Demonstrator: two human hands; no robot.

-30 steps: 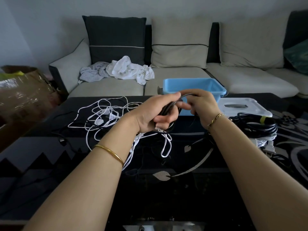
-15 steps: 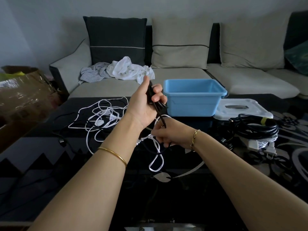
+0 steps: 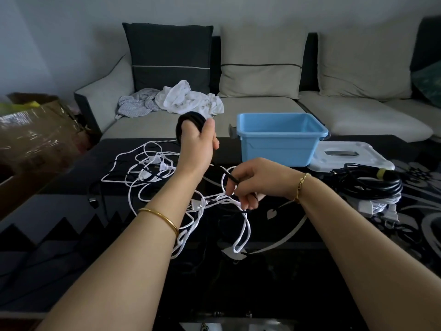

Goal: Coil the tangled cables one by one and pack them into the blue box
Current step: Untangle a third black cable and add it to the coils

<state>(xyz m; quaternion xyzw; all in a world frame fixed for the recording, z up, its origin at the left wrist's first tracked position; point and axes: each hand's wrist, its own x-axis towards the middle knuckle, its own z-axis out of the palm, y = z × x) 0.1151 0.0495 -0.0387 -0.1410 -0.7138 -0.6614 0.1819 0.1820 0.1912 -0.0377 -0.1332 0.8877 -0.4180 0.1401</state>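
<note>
Behind the dark, shiny tabletop (image 3: 262, 283) sits a long pale sofa (image 3: 262, 108) with big cushions and a heap of clothes (image 3: 188, 99) on its seat. A brown cardboard box (image 3: 35, 130) stands at the left.

The blue box (image 3: 279, 149) sits at the far edge of the tabletop, open side up. Its long side runs left to right. A white lid (image 3: 346, 155) lies flat just beside it on the right. White cables (image 3: 152, 168) lie in a messy tangle in the middle.

The left hand (image 3: 196, 142) is lifted up. Its fingers are wrapped round a small loop of black cable (image 3: 188, 117) that stands up above the hand. A loose bit runs down and right to the right hand (image 3: 248, 182), whose fingers pinch it low over the white cables. A coiled black bundle (image 3: 372, 185) lies at the right.
</note>
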